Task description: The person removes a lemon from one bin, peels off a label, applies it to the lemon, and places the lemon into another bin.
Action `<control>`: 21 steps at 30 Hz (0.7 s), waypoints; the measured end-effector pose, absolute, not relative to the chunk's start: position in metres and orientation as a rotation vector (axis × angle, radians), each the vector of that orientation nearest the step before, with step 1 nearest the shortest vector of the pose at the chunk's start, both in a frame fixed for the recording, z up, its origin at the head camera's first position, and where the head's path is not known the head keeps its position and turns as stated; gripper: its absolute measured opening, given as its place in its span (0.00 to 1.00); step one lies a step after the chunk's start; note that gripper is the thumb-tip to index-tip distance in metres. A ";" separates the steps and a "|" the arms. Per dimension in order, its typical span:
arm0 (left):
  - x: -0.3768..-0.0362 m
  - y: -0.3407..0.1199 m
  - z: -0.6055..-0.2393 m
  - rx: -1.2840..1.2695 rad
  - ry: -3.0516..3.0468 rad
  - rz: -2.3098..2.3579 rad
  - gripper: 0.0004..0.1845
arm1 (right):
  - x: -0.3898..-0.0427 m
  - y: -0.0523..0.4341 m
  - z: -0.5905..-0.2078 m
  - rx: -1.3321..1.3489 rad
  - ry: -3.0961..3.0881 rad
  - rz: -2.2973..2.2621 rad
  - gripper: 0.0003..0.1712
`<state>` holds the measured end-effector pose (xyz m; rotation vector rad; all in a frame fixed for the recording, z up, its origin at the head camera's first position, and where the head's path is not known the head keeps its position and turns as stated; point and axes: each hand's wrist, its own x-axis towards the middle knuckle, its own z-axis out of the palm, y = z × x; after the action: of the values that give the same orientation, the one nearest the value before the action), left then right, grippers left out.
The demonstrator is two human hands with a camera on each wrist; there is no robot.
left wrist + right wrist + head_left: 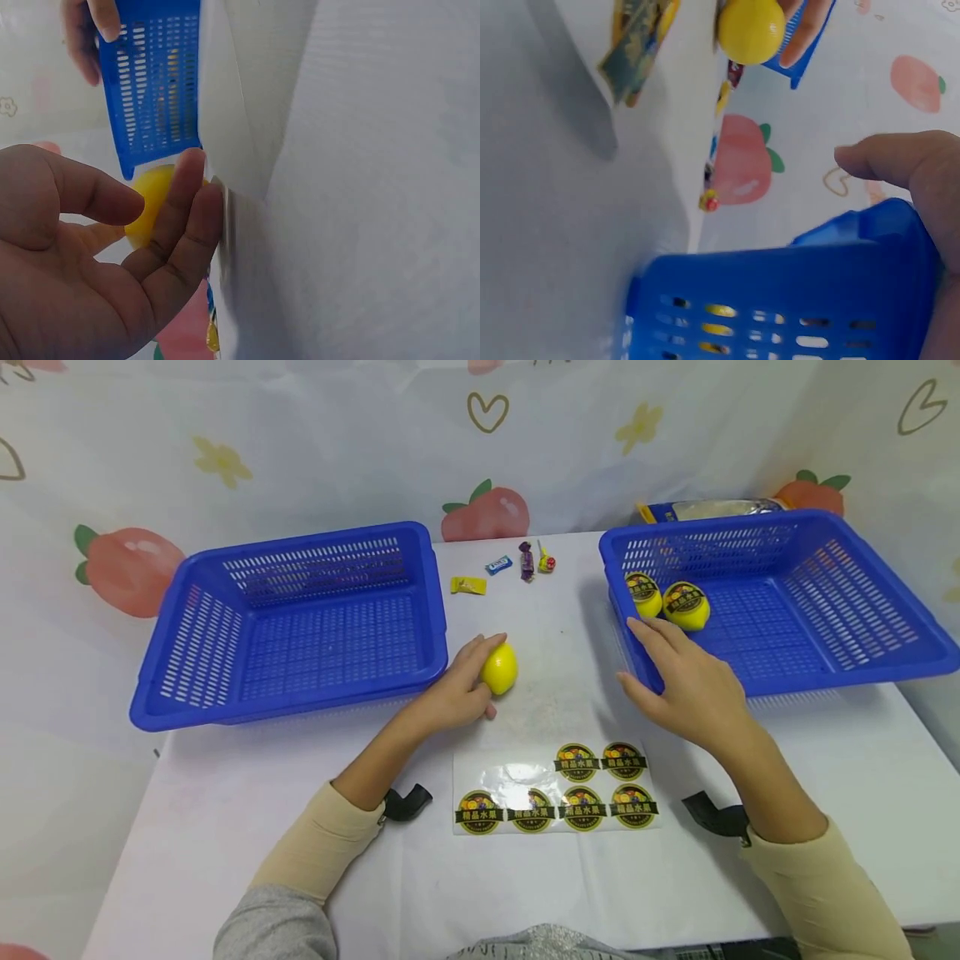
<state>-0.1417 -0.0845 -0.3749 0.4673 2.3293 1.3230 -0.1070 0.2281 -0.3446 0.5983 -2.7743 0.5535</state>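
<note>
My left hand [459,689] holds a yellow lemon [500,668] low over the table, thumb on one side and fingers on the other. No label shows on the lemon's visible side. My right hand [693,689] is over the near left rim of the right blue basket [825,672], fingers extended and thumb apart, holding nothing. Two lemons with dark round labels, one [686,607] beside the other [643,595], lie in that basket's left corner. Below the hands lies a sticker sheet [480,768] with several round fruit labels and a bare upper left part.
Another blue basket [330,697] stands on the left with nothing inside. Small wrapped candies, including a yellow one [468,585], a purple one [527,562] and a lollipop [547,562], lie at the back. A packet [712,510] sits behind the right basket.
</note>
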 end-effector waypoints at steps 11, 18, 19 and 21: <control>-0.134 -0.083 -0.368 0.586 2.503 1.187 0.40 | -0.066 0.218 -0.342 1.248 -2.283 0.630 0.24; -0.107 -0.065 -0.341 0.841 2.615 0.760 0.33 | -0.050 0.223 -0.355 1.200 -2.860 0.429 0.36; -0.105 -0.059 -0.341 0.885 2.601 0.679 0.33 | -0.049 0.224 -0.358 1.152 -2.943 0.386 0.40; -0.102 -0.046 -0.344 0.971 2.569 0.508 0.36 | -0.049 0.224 -0.362 1.061 -3.057 0.335 0.44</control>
<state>-0.1025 -0.0461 -0.3442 0.9706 2.5685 0.5079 -0.0495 0.2244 -0.3623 1.0614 -3.0567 0.3350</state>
